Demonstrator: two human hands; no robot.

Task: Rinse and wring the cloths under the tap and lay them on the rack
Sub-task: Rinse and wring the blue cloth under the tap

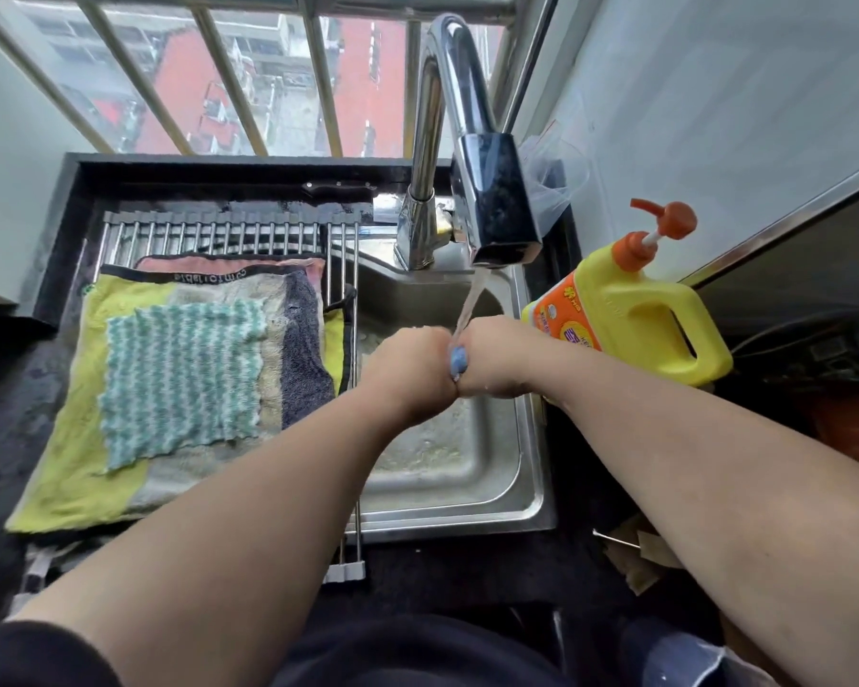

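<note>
Both forearms reach forward over the sink [531, 488]. The left hand [410, 369] and the right hand [497, 359] are closed into fists and butted knuckle to knuckle, each gripping one end of the blue cloth [458, 360]. Only a short blue section shows between the fists. The rest is hidden inside them, so the direction of twist cannot be confirmed.

Step in hand, by judgement: wringing under running water. Procedure:
- Keep the fists close together and rotate them in opposite directions.
- Hold the bundle low over the basin so that runoff falls inside it.
- Move the cloth out of the water stream [472, 300] before the final squeeze, otherwise it soaks again. The stream lands at the junction of the fists.

Containers: the basin below the hands shows a wet floor with a pale film, possibly suds. Left of the left hand, the rack [219, 233] carries a striped cloth [184, 374] on top of a yellow-green cloth [75, 468], with a dark grey cloth [303, 349] alongside. Just right of the right hand, a detergent bottle [636, 314] stands on the surface. Beyond the hands, the tap [497, 205] rises, with its spout head above them.
</note>
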